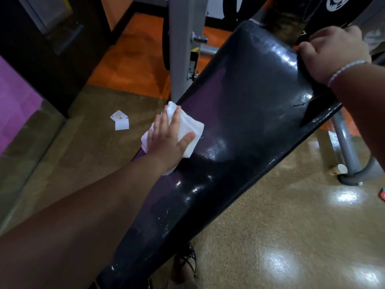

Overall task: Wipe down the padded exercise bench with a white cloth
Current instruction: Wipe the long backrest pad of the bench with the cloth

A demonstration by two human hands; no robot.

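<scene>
A long black padded bench runs diagonally from the lower left to the upper right, its glossy surface shining with light spots. My left hand presses flat on a folded white cloth at the bench's left edge, about midway along. My right hand grips the far right edge of the pad near its top end; a beaded bracelet circles that wrist.
A grey metal upright with a pin knob stands just behind the bench's left side. Grey frame legs and a small paper cup sit on the floor at right. White paper scraps lie on the left floor. My sandalled foot shows under the bench.
</scene>
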